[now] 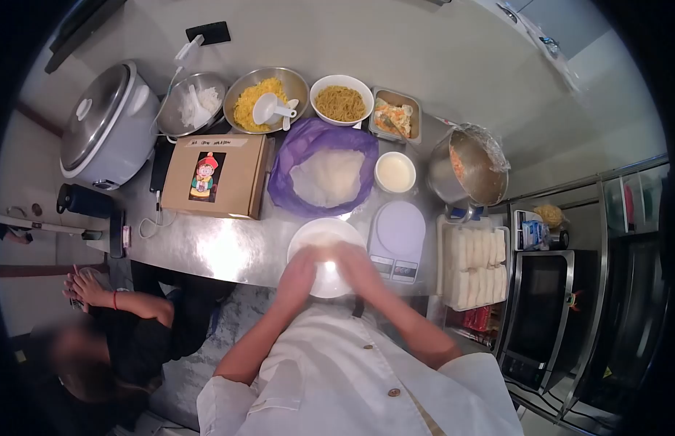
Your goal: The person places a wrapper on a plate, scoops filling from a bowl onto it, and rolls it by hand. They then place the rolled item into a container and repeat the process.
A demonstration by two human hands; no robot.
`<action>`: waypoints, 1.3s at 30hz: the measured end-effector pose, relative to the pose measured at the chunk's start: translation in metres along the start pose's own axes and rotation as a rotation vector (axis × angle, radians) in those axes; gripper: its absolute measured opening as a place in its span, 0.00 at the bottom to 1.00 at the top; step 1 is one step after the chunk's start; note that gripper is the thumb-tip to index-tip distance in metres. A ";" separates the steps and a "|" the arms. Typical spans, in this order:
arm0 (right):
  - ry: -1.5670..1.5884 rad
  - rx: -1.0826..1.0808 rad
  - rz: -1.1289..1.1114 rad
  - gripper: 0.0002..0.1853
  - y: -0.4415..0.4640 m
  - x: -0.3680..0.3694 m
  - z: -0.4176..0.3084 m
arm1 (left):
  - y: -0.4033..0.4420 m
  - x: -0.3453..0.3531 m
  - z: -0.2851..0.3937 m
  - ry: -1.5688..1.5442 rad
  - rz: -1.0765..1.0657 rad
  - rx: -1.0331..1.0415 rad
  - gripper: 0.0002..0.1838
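My left hand and my right hand are close together over a white bowl at the table's front edge. Motion smears the fingers of both, so whether they hold anything is hidden. Something pale shows in the bowl just beyond the fingertips. Behind it lies an open purple plastic bag with a white, powdery-looking mass in it. A small white bowl of cream-coloured stuff stands to the bag's right. Right of my hands is a white kitchen scale with nothing on its pan.
Along the back are a rice cooker, a steel bowl of yellow food, a noodle bowl and a steel pot. A cardboard box stands left, a tray of white rolls right. Another person sits at left.
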State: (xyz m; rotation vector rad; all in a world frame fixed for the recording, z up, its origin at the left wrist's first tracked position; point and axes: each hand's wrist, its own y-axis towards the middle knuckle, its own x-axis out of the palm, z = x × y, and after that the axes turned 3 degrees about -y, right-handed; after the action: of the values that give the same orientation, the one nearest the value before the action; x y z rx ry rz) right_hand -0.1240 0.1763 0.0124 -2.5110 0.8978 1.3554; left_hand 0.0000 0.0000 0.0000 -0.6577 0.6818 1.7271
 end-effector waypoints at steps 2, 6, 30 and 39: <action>-0.061 0.075 -0.024 0.25 -0.005 -0.012 -0.010 | -0.001 0.000 -0.001 0.001 -0.045 0.127 0.29; -0.044 0.263 0.036 0.22 -0.004 0.014 -0.013 | 0.006 -0.005 -0.003 -0.043 -0.098 0.104 0.28; 0.048 0.198 0.087 0.26 0.002 0.001 -0.019 | 0.009 0.009 0.009 -0.226 0.255 -0.323 0.22; -0.111 0.108 0.113 0.24 0.003 0.000 -0.018 | 0.021 0.012 0.002 -0.290 0.279 -0.326 0.18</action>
State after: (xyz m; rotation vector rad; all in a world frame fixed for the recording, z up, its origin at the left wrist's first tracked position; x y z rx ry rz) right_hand -0.1131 0.1670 0.0236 -2.3123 1.0731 1.4225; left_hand -0.0237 0.0043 -0.0046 -0.5331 0.3000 2.1670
